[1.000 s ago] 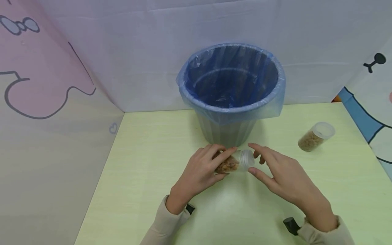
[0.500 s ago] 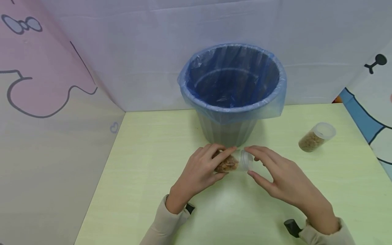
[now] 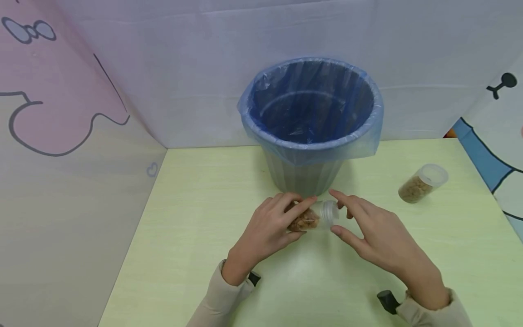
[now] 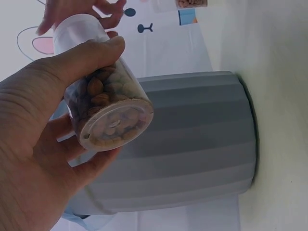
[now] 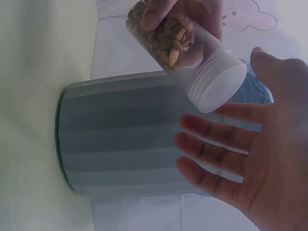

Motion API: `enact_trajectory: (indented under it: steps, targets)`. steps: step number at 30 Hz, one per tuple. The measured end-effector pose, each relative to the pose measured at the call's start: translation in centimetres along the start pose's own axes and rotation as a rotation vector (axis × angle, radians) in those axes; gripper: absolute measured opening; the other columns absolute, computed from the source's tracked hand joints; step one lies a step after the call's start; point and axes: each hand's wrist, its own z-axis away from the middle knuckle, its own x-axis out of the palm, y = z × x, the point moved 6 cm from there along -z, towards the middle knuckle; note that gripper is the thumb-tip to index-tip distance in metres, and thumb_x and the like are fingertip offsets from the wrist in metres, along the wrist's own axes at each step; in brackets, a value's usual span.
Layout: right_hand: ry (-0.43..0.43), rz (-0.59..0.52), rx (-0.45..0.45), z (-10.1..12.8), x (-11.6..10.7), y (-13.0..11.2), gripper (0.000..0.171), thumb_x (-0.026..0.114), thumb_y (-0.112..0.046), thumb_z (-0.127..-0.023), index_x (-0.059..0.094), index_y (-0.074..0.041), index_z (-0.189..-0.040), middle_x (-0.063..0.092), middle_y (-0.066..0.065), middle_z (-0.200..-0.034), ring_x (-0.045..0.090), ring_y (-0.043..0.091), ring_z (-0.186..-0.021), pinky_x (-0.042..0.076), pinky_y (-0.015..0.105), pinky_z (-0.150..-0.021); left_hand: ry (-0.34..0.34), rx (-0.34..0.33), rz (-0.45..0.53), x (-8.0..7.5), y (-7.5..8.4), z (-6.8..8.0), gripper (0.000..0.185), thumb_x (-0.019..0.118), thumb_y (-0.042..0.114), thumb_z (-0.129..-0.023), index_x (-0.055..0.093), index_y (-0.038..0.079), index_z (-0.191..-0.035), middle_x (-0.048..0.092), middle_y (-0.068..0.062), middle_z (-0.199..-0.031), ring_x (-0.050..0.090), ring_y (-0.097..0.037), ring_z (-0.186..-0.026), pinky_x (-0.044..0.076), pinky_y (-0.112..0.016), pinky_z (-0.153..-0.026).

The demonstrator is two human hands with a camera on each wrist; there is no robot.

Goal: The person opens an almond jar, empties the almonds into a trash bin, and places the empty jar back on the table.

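My left hand (image 3: pixel 271 222) grips a clear plastic jar (image 4: pixel 86 96) around its body, thumb on one side and fingers on the other. The jar lies tilted on its side, part filled with brown almond-like nuts (image 5: pixel 169 38). Its translucent white screw lid (image 5: pixel 219 82) points right, towards my right hand (image 3: pixel 377 234). Thumb and fingers of that hand are spread around the lid's end, with fingertips (image 5: pixel 190 139) right beside it and a gap showing in the right wrist view. The jar's base (image 4: pixel 116 124) faces the left wrist camera.
Just behind the hands stands a grey ribbed bin (image 3: pixel 302 177) lined with a blue plastic bag (image 3: pixel 310 147). A second lidded jar (image 3: pixel 421 184) with tan contents stands at the right of the pale table (image 3: pixel 184 227). Cloth-like walls (image 3: pixel 184 68) with cartoon drawings border the back and sides.
My right fingers came in around the lid half a second ago and have since spread apart and drawn slightly back. The left hand and its jar have hardly moved.
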Motion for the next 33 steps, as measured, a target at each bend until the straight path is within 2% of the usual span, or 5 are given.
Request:
enact_trajectory:
  steps: [4, 12, 19, 25, 33]
  targets:
    - [0.025, 0.001, -0.011, -0.04, -0.09, -0.12, 0.065, 0.083, -0.032, -0.088, 0.057, -0.019, -0.147, 0.071, -0.007, -0.105, 0.062, 0.006, -0.081, 0.050, 0.026, -0.061, -0.003, 0.004, -0.008, 0.09, 0.05, -0.01, 0.071, 0.090, 0.032, -0.082, 0.061, 0.024, -0.146, 0.065, 0.002, -0.123, 0.068, -0.014, -0.100, 0.058, -0.028, -0.080]
    - [0.072, 0.000, -0.080, 0.05, -0.52, -0.55, 0.069, 0.087, -0.031, -0.083, 0.059, -0.020, -0.146, 0.071, -0.003, -0.116, 0.066, 0.008, -0.085, 0.054, 0.029, -0.061, 0.008, 0.004, -0.009, -0.13, -0.10, -0.03, 0.069, 0.090, 0.031, -0.082, 0.063, 0.023, -0.144, 0.066, 0.002, -0.123, 0.068, -0.014, -0.100, 0.058, -0.029, -0.078]
    - [0.114, 0.039, -0.135, 0.12, -0.66, -0.81, 0.065, 0.040, -0.064, -0.106, 0.059, -0.018, -0.147, 0.069, 0.005, -0.127, 0.072, 0.015, -0.090, 0.059, 0.035, -0.065, 0.009, 0.007, -0.011, -0.14, -0.23, -0.06, 0.069, 0.089, 0.032, -0.082, 0.062, 0.023, -0.145, 0.066, 0.001, -0.124, 0.068, -0.015, -0.100, 0.058, -0.028, -0.079]
    - [0.136, 0.043, -0.144, 0.19, -0.68, -0.93, 0.066, 0.034, -0.062, -0.108, 0.060, -0.014, -0.145, 0.070, 0.006, -0.127, 0.070, 0.014, -0.085, 0.058, 0.031, -0.063, 0.003, -0.003, -0.002, -0.22, -0.33, -0.11, 0.073, 0.092, 0.033, -0.079, 0.062, 0.022, -0.145, 0.066, 0.001, -0.124, 0.069, -0.016, -0.102, 0.059, -0.029, -0.081]
    - [0.147, -0.075, -0.086, 0.32, -0.41, -0.58, 0.066, 0.038, -0.060, -0.105, 0.055, -0.009, -0.144, 0.064, -0.001, -0.094, 0.053, 0.006, -0.073, 0.037, 0.012, -0.055, -0.008, -0.009, -0.006, -0.53, -0.47, -0.14, 0.076, 0.093, 0.032, -0.078, 0.061, 0.023, -0.146, 0.066, 0.001, -0.124, 0.069, -0.016, -0.103, 0.059, -0.030, -0.082]
